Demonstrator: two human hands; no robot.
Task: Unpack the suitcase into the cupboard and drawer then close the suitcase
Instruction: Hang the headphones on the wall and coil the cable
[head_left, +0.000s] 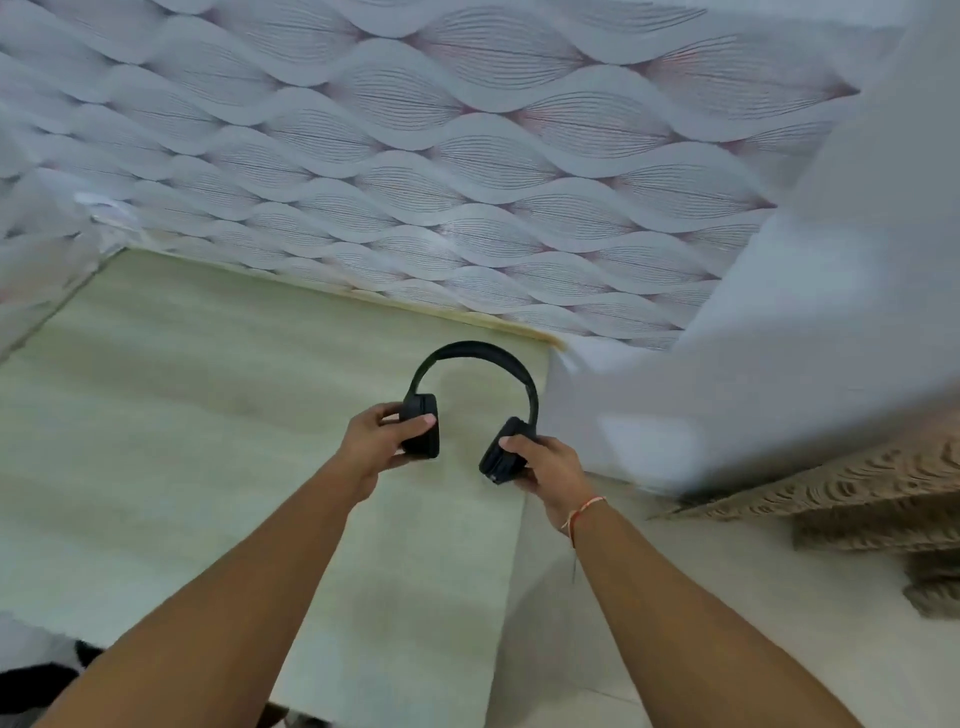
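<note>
I hold black over-ear headphones (475, 358) in front of me with both hands, the headband arching away from me. My left hand (382, 441) grips the left ear cup, thumb across its face. The right ear cup is held by my right hand (545, 467), whose wrist wears a red thread. The headphones hang above a pale green-beige flat surface (182, 441). Neither the suitcase, the cupboard nor a drawer can be made out in this view.
A wall with grey wave-pattern wallpaper (415, 156) rises behind the pale surface. A white panel (805, 312) stands at the right, blurred. Brown patterned wooden edges (883, 499) show at the lower right. Something dark (36, 680) lies at the lower left corner.
</note>
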